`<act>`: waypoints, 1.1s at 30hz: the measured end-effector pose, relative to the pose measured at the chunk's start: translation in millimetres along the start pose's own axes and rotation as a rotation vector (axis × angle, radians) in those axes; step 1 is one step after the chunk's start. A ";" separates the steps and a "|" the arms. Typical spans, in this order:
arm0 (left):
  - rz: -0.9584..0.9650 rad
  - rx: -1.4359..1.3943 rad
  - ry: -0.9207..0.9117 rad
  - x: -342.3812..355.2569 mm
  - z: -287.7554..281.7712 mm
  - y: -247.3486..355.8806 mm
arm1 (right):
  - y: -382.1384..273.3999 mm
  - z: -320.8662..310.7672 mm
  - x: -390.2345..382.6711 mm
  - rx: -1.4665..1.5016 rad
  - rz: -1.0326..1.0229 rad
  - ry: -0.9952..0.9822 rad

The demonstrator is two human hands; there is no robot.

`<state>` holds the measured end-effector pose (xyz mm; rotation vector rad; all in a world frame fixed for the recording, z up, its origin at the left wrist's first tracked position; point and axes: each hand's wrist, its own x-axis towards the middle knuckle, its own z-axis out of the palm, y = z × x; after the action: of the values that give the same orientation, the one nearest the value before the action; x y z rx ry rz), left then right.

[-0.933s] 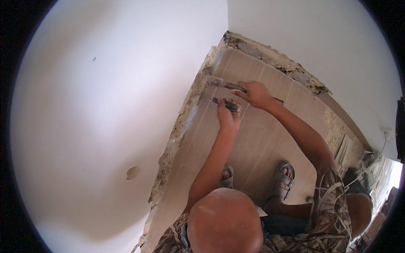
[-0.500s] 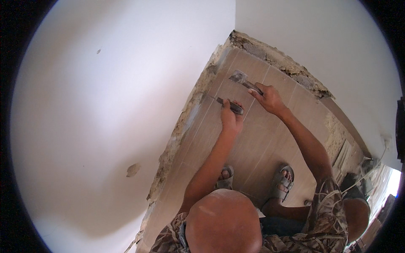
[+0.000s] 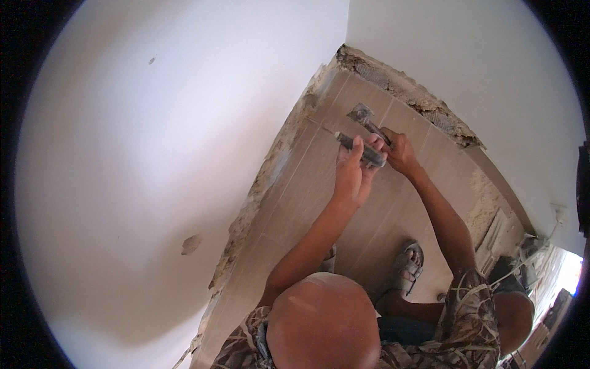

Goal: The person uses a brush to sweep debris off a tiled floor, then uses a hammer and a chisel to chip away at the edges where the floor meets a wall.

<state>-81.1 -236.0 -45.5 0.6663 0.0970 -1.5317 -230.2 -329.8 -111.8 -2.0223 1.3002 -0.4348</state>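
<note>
My left hand (image 3: 355, 169) is closed around the dark grip of a slim hand tool (image 3: 369, 154), whose narrow pale end points up and left toward the left wall. Close beside it, my right hand (image 3: 401, 152) grips the dark handle of a tool with a squarish metal head (image 3: 361, 113) coated in grey dust. That head is held over the brown tiles near the room's corner; whether it touches them I cannot tell. The fingers of the two hands are close together, and the left-hand tool partly covers the left fingers.
Wood-look tiles (image 3: 307, 227) with pale joints run under both hands. Rough broken mortar (image 3: 246, 215) lines the foot of the left wall, and a chipped strip (image 3: 412, 92) follows the far wall. A sandalled foot (image 3: 409, 267) stands below. Dark items and a cord (image 3: 534, 255) lie at right.
My left hand has moved right and slightly up with its tool, close to my right hand. The right-hand tool has shifted slightly right.
</note>
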 end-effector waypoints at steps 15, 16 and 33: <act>-0.008 -0.001 0.126 38.5 -100.5 -26.4 | -26.4 -2.2 -11.5 -0.034 0.080 0.017; -0.009 -0.002 0.121 39.2 -100.5 -27.7 | -27.2 -2.4 -11.6 -0.026 0.081 0.018; 0.054 -0.061 0.079 45.5 -97.7 -38.3 | -79.7 28.0 66.0 -0.433 -0.297 -0.409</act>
<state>-80.0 -228.1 -159.6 0.6758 0.1837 -1.4451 -131.1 -357.3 -81.3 -2.5097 0.8956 0.1497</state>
